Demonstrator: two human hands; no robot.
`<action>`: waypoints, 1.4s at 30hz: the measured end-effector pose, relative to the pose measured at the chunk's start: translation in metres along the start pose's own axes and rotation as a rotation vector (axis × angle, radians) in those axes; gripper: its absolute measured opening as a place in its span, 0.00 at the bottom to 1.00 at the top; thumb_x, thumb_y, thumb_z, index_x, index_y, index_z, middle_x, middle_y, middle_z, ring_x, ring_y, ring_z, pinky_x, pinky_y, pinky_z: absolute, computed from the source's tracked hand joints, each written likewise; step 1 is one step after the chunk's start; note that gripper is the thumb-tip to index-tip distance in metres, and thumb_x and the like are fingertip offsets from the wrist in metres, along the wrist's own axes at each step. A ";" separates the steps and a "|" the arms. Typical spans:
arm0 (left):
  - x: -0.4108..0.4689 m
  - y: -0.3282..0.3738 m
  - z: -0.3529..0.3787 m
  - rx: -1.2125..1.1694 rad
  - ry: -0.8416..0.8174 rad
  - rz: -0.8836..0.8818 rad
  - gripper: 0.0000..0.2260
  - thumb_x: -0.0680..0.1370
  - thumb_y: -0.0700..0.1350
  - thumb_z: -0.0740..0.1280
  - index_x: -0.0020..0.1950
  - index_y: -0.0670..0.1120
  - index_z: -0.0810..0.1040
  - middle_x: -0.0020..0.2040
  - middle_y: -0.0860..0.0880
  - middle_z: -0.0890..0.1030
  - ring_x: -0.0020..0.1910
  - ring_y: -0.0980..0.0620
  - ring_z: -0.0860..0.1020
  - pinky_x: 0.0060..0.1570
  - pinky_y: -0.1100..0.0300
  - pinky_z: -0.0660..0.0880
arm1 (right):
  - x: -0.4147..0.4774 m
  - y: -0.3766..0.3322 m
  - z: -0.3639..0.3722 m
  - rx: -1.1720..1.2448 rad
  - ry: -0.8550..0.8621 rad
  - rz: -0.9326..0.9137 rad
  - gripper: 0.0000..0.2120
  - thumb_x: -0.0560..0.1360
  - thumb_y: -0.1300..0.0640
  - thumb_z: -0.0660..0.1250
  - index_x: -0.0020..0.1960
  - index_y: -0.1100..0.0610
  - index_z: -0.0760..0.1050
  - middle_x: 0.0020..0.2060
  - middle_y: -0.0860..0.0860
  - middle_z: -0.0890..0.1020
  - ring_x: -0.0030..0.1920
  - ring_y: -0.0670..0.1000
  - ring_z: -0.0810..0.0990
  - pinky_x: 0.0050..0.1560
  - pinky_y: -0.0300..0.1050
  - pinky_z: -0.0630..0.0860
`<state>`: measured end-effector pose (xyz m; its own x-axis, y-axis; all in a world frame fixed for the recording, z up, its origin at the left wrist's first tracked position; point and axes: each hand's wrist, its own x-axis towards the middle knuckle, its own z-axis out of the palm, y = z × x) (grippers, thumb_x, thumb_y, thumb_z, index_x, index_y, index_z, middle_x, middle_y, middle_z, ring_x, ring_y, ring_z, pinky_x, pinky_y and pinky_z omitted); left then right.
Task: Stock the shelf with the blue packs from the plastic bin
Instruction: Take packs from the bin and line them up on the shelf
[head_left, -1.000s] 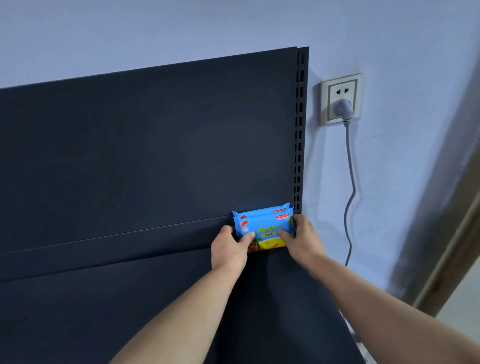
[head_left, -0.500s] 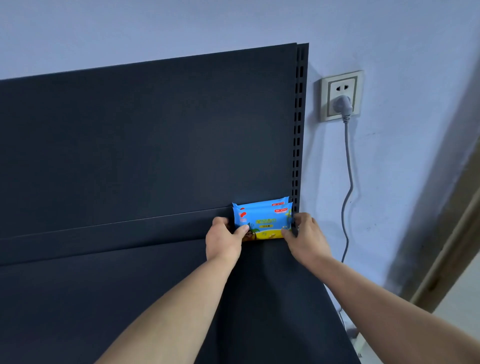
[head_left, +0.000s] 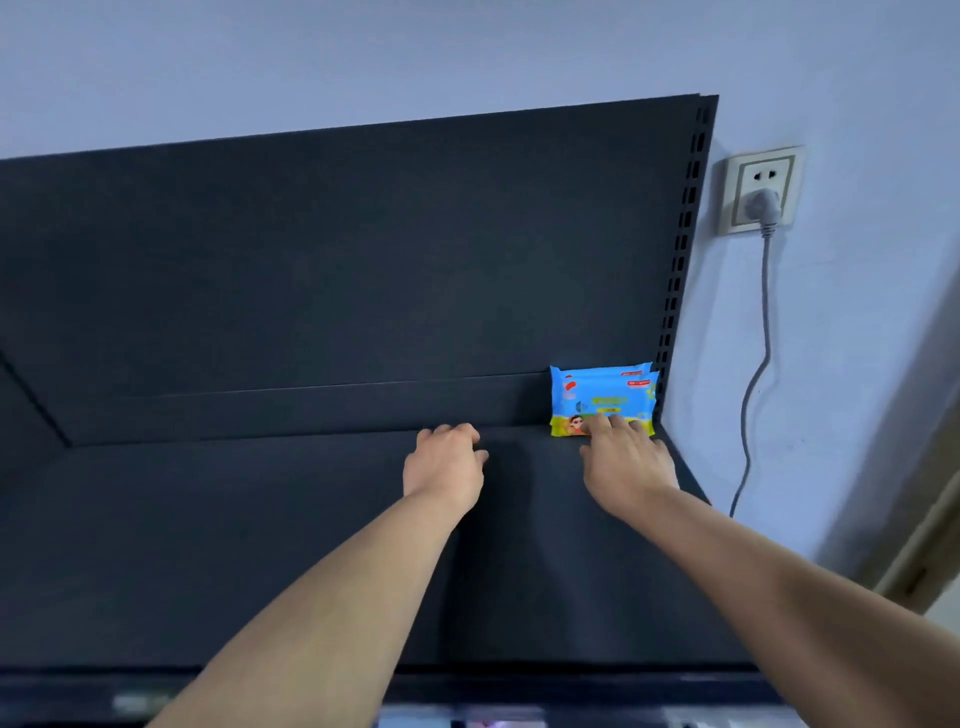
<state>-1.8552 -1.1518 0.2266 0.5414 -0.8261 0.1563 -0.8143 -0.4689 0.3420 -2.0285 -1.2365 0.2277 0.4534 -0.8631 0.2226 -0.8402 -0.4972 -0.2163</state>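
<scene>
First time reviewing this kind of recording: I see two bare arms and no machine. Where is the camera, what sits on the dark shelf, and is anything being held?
No robot here: a person works bare-handed, and the only camera is worn on the head, looking forward. Blue packs stand upright in the right back corner of the dark shelf, against its back panel. The right hand touches their lower edge with straight fingers; the left hand is apart from them, fingers loosely curled, holding nothing. Nothing is gripped. Beside the shelf, a plug with a grey cable sits in a wall socket.
</scene>
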 end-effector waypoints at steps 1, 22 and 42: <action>-0.010 -0.015 -0.009 -0.002 0.004 -0.007 0.14 0.81 0.51 0.60 0.66 0.50 0.72 0.62 0.50 0.75 0.65 0.49 0.67 0.57 0.52 0.72 | -0.008 -0.019 0.001 0.019 -0.010 -0.031 0.16 0.80 0.54 0.56 0.66 0.55 0.66 0.62 0.52 0.72 0.63 0.55 0.69 0.58 0.52 0.69; -0.328 -0.456 -0.202 0.098 0.132 -0.719 0.16 0.78 0.38 0.58 0.65 0.47 0.73 0.59 0.44 0.79 0.60 0.42 0.74 0.49 0.54 0.71 | -0.242 -0.476 0.081 0.295 -0.262 -0.757 0.11 0.78 0.50 0.60 0.60 0.49 0.72 0.59 0.48 0.77 0.62 0.53 0.72 0.58 0.50 0.70; -0.388 -0.656 -0.206 0.070 -0.037 -1.162 0.21 0.77 0.36 0.58 0.68 0.51 0.73 0.66 0.46 0.75 0.63 0.44 0.74 0.58 0.55 0.71 | -0.274 -0.667 0.220 0.135 -0.730 -1.043 0.11 0.76 0.55 0.61 0.56 0.47 0.76 0.58 0.47 0.79 0.59 0.52 0.76 0.57 0.46 0.72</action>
<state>-1.4878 -0.4589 0.1327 0.9638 0.1049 -0.2452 0.1584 -0.9648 0.2098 -1.5274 -0.6878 0.1019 0.9696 0.1125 -0.2174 0.0278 -0.9329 -0.3591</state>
